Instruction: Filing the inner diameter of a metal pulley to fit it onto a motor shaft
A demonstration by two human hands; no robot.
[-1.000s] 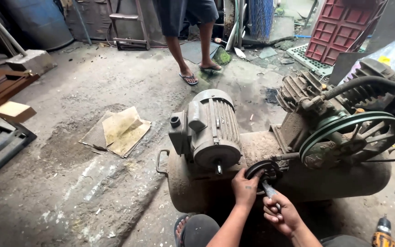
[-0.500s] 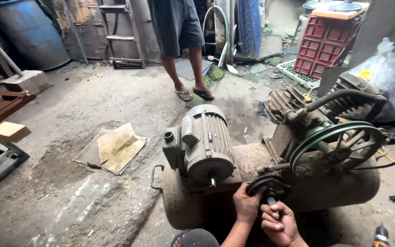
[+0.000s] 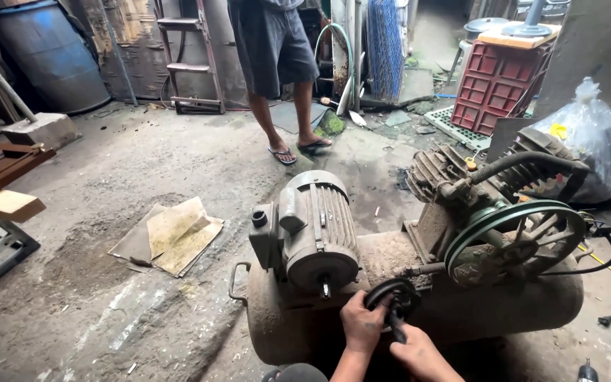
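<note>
While our left hand (image 3: 362, 324) clamps the black pulley (image 3: 390, 296) just right of the motor (image 3: 312, 230), our right hand (image 3: 419, 354) closes on a tool (image 3: 397, 329) below that pulley

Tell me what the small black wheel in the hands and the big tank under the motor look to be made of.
Small black wheel: looks like cast metal, dark and greasy, with a grooved rim. Tank: apparently steel, its paint dulled by rust and dust, with a welded handle. The left hand grips the wheel; the right hand holds a dark tool against it.
</note>
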